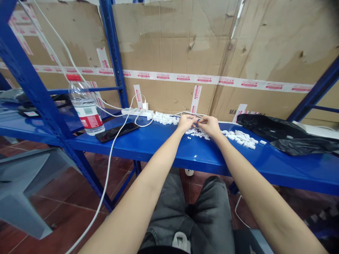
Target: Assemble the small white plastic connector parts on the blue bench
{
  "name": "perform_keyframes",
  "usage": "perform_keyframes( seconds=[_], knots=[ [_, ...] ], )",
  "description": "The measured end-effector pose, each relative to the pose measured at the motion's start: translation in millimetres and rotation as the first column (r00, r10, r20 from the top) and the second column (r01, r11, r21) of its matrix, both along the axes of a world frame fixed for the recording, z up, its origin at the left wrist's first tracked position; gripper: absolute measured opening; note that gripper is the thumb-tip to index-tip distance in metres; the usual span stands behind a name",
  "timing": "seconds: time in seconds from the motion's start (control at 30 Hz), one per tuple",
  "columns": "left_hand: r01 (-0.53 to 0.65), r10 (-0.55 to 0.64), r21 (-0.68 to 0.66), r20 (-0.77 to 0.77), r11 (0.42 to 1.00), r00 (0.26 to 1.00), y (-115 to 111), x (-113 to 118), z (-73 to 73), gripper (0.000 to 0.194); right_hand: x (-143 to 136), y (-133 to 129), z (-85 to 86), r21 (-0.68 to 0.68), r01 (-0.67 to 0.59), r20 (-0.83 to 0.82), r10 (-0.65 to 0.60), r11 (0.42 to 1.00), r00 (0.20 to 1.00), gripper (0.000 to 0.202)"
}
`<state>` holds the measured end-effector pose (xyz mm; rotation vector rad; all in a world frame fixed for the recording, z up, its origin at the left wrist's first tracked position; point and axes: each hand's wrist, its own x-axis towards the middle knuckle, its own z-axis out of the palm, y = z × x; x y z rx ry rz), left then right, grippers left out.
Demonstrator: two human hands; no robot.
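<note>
My left hand (186,122) and my right hand (209,125) meet over the blue shelf (159,141), fingertips pinched close together. Whatever sits between them is too small to make out. Just below the hands lies a loose pile of tiny white pieces (198,133). Left of my left hand is a heap of white plastic parts (165,118). Beyond my right wrist, larger flat white pieces (242,138) are scattered in a pile.
A water bottle (86,109) with a red cap stands at left beside a black phone (117,132). A white power strip (137,112) with cables lies behind. Black plastic bags (265,130) lie at right. A white cable (109,162) hangs over the front edge.
</note>
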<state>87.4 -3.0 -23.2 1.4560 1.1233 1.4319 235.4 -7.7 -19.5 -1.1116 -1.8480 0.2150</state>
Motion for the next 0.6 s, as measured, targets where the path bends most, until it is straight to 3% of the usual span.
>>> perform_keyframes(
  seconds=[0.1, 0.2, 0.4, 0.47, 0.6],
  knots=[
    [0.018, -0.018, -0.001, 0.004, 1.000, 1.000, -0.2, -0.4, -0.8, 0.012, 1.7, 0.6, 0.3, -0.001, 0.008, -0.053, -0.008, 1.000, 0.999, 0.007],
    [0.046, -0.046, -0.004, 0.018, 0.999, 0.999, 1.1, -0.5, -1.3, 0.015, 4.2, 4.6, 0.4, -0.052, -0.041, -0.219, 0.029, 0.998, 0.975, 0.013],
    [0.107, -0.106, 0.000, 0.086, 0.994, 0.991, 3.5, 1.2, 0.2, 0.015, 6.4, 16.3, 0.7, -0.154, -0.272, -0.603, 0.128, 0.950, 0.787, 0.027],
    [0.118, -0.117, 0.001, 0.111, 0.993, 0.987, 2.2, 1.4, 1.3, 0.016, 6.2, 17.8, 0.6, -0.165, -0.300, -0.643, 0.128, 0.940, 0.756, 0.028],
    [0.124, -0.122, -0.007, 0.157, 0.992, 0.980, -1.9, 0.6, 3.5, 0.017, 6.0, 17.6, -0.6, -0.195, -0.312, -0.622, 0.128, 0.930, 0.772, 0.029]
  ],
)
